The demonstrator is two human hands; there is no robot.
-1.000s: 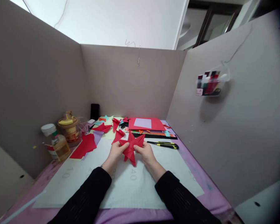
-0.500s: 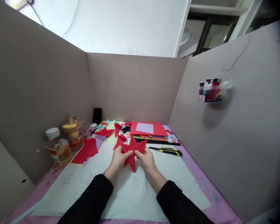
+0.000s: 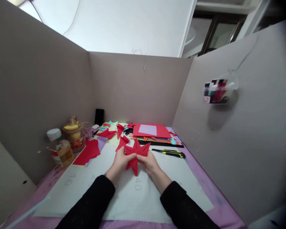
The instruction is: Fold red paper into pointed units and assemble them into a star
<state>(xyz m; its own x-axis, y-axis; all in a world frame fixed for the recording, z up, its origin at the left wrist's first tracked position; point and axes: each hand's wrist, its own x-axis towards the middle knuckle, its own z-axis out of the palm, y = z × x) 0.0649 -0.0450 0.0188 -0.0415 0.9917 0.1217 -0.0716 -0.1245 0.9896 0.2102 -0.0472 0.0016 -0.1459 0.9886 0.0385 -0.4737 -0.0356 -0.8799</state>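
Note:
A folded red paper star (image 3: 136, 147) with several points is held up over the white sheet (image 3: 124, 206). My left hand (image 3: 120, 159) grips its left side, thumb pressed on the front near the centre. My right hand (image 3: 148, 161) grips the right side in the same way, the two thumb tips close together. The fingers behind the star are mostly hidden. Just behind my left hand lies another folded red paper piece (image 3: 123, 142). Right of the star, a black and yellow utility knife (image 3: 171, 153) rests on the sheet.
At left stand a glue bottle (image 3: 63, 151) and a lidded brown jar (image 3: 73, 135), near red paper sheets (image 3: 88, 152). A paper stack (image 3: 165, 131) and several folded pieces lie at the back. Grey panels (image 3: 138, 89) enclose the table; a small container (image 3: 216, 92) hangs at right.
Both thumbs have moved slightly on the star, the right one nearer the left. The star is turned a little. My hands keep hold of it in nearly the same place.

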